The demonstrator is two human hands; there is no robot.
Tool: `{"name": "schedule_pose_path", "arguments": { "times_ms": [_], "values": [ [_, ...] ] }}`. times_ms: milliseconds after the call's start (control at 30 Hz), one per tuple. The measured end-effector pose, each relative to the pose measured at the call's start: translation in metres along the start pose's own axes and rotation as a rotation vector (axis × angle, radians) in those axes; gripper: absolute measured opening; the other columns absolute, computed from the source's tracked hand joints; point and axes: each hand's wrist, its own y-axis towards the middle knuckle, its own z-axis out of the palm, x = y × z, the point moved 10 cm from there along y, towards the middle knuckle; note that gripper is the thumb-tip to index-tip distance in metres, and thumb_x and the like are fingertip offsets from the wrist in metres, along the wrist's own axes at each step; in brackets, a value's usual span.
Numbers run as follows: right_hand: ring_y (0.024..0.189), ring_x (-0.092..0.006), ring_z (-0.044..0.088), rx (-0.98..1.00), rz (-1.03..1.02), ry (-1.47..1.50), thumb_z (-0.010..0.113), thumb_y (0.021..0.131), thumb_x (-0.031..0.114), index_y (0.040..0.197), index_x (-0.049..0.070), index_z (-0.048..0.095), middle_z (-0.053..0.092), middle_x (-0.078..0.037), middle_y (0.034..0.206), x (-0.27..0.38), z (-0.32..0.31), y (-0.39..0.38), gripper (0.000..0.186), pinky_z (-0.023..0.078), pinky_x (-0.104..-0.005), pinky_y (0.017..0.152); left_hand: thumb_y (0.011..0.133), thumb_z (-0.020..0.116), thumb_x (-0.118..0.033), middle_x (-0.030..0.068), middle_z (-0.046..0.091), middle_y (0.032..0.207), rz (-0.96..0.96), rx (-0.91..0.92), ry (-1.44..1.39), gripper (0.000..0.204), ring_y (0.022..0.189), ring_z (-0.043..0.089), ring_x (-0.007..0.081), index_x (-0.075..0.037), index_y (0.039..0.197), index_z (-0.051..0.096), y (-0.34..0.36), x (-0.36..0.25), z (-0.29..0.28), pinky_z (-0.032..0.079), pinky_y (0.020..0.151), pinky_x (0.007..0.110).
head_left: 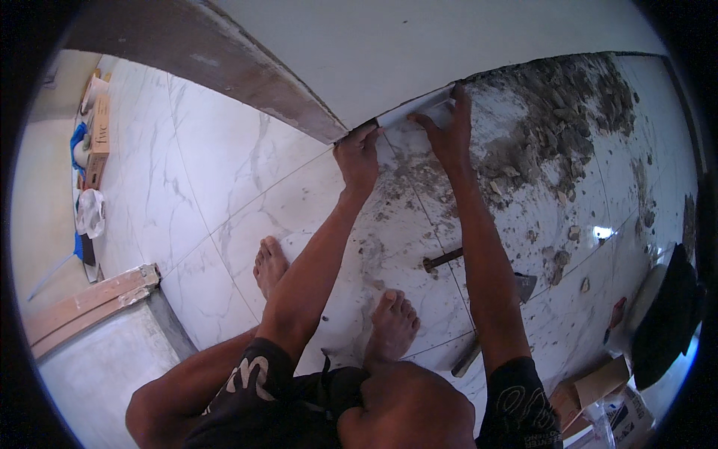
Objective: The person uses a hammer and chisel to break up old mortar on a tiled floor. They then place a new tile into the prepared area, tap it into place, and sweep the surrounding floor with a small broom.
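A narrow white marbled tile strip point(413, 109) stands on the floor along the foot of the wall, beside the wall's corner. My left hand point(357, 156) is closed at its left end, right by the corner, with the fingertips partly hidden. At the other end, my right hand point(449, 135) grips the strip between a spread thumb and fingers. Grey mortar dust smears the floor below both hands.
Broken mortar rubble point(557, 123) covers the floor on the right. A short dark-handled tool point(443, 259) and a metal-headed tool point(525, 286) lie near my right forearm. Cardboard boxes point(598, 393) stand lower right; another box point(99, 138) stands far left. A wooden frame piece point(90, 307) lies lower left.
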Motion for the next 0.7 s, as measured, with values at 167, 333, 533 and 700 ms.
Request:
{"name": "schedule_pose_path", "arguments": {
  "times_ms": [167,333,533,700],
  "values": [
    [0.119,-0.0364,0.05,-0.022,-0.01,0.02,0.088,0.066,0.022,0.138,-0.003,0.033,0.046,-0.022,0.131,-0.009,0.002,0.004,0.095,0.047,-0.0432,0.097,0.084,0.069,-0.004,0.0157,0.071,0.083,-0.022,0.028,-0.063,0.017,0.071,0.067,0.0215,-0.003,0.1,0.072,0.005,0.025,-0.006,0.051,0.067,0.031],
    [0.11,-0.0393,0.057,0.029,0.049,0.016,0.087,0.068,0.022,0.135,-0.004,0.033,0.049,-0.023,0.128,-0.022,0.002,0.011,0.09,0.049,-0.0445,0.093,0.087,0.066,-0.005,0.0128,0.071,0.081,-0.008,0.057,-0.115,0.016,0.069,0.067,0.0175,-0.001,0.101,0.072,0.001,0.013,-0.002,0.051,0.067,0.028],
    [0.112,-0.0377,0.058,0.045,0.073,-0.006,0.086,0.07,0.022,0.134,0.001,0.035,0.056,-0.024,0.122,-0.029,0.003,0.017,0.085,0.051,-0.0435,0.09,0.086,0.069,-0.007,0.0114,0.071,0.08,-0.017,-0.024,-0.129,0.016,0.066,0.064,0.0117,0.002,0.1,0.071,0.007,0.003,-0.007,0.05,0.063,0.026],
    [0.106,-0.0299,0.062,0.046,0.094,0.099,0.082,0.075,0.019,0.124,0.001,0.044,0.063,-0.018,0.11,-0.038,0.0,0.019,0.064,0.049,-0.0386,0.091,0.085,0.072,-0.014,0.0111,0.072,0.083,-0.135,-0.045,-0.14,0.016,0.069,0.062,0.0106,-0.001,0.095,0.072,0.002,0.007,-0.001,0.05,0.062,0.025]
  ]
}}
